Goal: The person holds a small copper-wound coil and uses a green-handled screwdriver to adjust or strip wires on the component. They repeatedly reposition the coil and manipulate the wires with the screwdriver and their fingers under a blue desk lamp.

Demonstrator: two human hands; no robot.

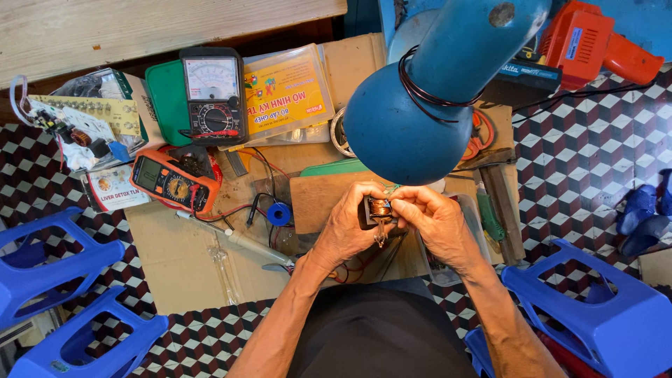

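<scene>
My left hand [346, 227] and my right hand [434, 220] meet over a cardboard sheet [175, 259] on the floor. Between them they hold a small black transformer with a copper winding [379, 208]. The left hand grips its left side. The right hand's fingertips pinch at its right side and top. Thin wires hang below the part [381, 241]. A blue lamp shade [427, 98] hangs just above the hands.
An orange digital multimeter [171, 183], a black analog meter [212, 94], a soldering iron [238, 241], a blue solder spool [279, 214] and a circuit board [77, 126] lie to the left. An orange power drill [595, 45] sits top right. Blue plastic stools [56, 266] [595, 308] stand on both sides.
</scene>
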